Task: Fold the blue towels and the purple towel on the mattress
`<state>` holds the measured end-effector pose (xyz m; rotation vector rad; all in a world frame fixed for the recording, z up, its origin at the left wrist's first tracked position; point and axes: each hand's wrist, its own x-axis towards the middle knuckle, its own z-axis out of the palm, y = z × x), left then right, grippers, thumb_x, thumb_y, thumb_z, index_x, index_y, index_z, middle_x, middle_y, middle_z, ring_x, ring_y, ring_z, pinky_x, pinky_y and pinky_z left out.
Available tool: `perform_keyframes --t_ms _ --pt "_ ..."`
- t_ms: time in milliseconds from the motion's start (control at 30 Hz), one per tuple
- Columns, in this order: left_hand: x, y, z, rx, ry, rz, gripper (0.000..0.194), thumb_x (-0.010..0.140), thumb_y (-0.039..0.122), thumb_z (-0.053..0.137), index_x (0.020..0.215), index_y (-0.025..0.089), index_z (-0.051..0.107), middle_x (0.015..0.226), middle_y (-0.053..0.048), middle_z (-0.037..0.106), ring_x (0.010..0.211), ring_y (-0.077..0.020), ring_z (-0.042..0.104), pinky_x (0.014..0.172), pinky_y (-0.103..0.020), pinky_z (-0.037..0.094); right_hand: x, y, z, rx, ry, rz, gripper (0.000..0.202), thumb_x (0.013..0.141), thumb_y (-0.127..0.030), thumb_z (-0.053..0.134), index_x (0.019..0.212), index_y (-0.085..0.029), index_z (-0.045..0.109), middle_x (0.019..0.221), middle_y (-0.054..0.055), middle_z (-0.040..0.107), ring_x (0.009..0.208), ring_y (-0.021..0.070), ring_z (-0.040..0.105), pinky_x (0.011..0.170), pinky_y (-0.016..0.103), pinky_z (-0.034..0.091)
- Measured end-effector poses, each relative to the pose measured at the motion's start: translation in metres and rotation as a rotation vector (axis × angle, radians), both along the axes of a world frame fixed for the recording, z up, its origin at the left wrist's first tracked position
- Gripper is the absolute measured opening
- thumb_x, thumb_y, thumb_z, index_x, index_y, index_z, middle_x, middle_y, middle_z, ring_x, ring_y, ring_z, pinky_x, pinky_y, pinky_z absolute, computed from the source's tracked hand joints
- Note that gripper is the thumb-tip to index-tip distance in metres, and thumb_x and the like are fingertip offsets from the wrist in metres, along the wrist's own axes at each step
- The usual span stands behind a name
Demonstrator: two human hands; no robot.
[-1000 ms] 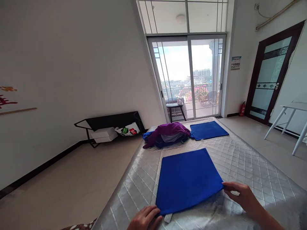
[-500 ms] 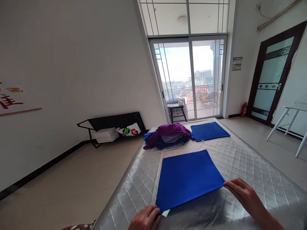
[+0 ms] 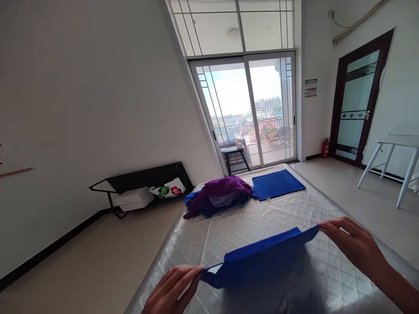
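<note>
A flat blue cloth (image 3: 262,253) is raised off the silver quilted mattress (image 3: 196,235), its near edge stretched between my two hands. Fingers and thumb of my left hand (image 3: 175,288) pinch its left corner, where a small white tag shows. At the right corner, my right hand (image 3: 352,240) pinches the cloth the same way. The near side faces me in shadow, and a brighter blue strip shows along the top. Farther up the mattress lies a similar blue cloth (image 3: 278,184), spread flat. Beside it on the left sits a crumpled heap of purple clothing (image 3: 225,189).
By the left wall stands a low black rack (image 3: 147,176) holding white boxes (image 3: 132,198) and a printed bag (image 3: 166,189). A stool (image 3: 234,152) stands near the sliding glass door (image 3: 245,117). On the right are a white table (image 3: 399,141) and a red fire extinguisher (image 3: 325,148).
Both hands have lifted the near edge of the blue cloth, so it no longer lies flat, and they have moved farther apart. The view has shifted slightly right.
</note>
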<state>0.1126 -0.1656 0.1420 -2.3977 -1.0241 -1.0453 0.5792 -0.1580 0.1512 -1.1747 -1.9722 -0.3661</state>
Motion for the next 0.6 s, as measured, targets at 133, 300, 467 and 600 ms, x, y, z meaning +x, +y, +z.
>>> perform_keyframes --t_ms 133,300,467,600 --pt "0.022 0.037 0.05 0.017 -0.071 -0.01 0.024 0.1 0.035 0.054 0.122 0.036 0.066 0.096 0.004 0.074 0.082 -0.0149 0.072 0.08 -0.026 0.061 0.022 0.015 0.035 0.067 0.045 -0.117 0.029 0.1 -0.047 0.05 0.112 -0.035 0.074 0.09 0.004 0.074 0.078 0.0172 0.069 0.074 0.029 0.059" --pt "0.047 0.1 0.082 -0.005 -0.065 -0.059 0.025 0.1 0.042 0.054 0.115 0.03 0.071 0.098 0.002 0.076 0.085 -0.0171 0.073 0.08 -0.028 0.061 0.048 0.058 0.061 0.072 0.058 -0.168 0.037 0.1 -0.053 0.046 0.111 -0.032 0.076 0.093 0.004 0.073 0.075 0.0166 0.068 0.068 0.029 0.057" --pt "0.08 0.183 0.073 -0.222 -0.01 -0.073 0.045 0.101 0.055 0.045 0.103 0.021 0.075 0.094 0.0 0.078 0.079 -0.0184 0.072 0.076 -0.029 0.06 0.069 0.135 0.06 -0.162 -0.046 -0.218 0.045 0.103 -0.05 0.041 0.106 -0.025 0.078 0.095 0.005 0.073 0.068 0.0146 0.066 0.062 0.027 0.052" --pt "0.109 0.262 0.082 -0.3 0.066 -0.011 0.046 0.102 0.05 0.041 0.097 0.019 0.074 0.092 -0.004 0.077 0.08 -0.0207 0.071 0.079 -0.032 0.058 0.07 0.209 0.077 -0.275 -0.136 -0.338 0.034 0.101 -0.039 0.047 0.109 -0.023 0.077 0.106 0.006 0.072 0.08 0.0172 0.068 0.064 0.026 0.048"
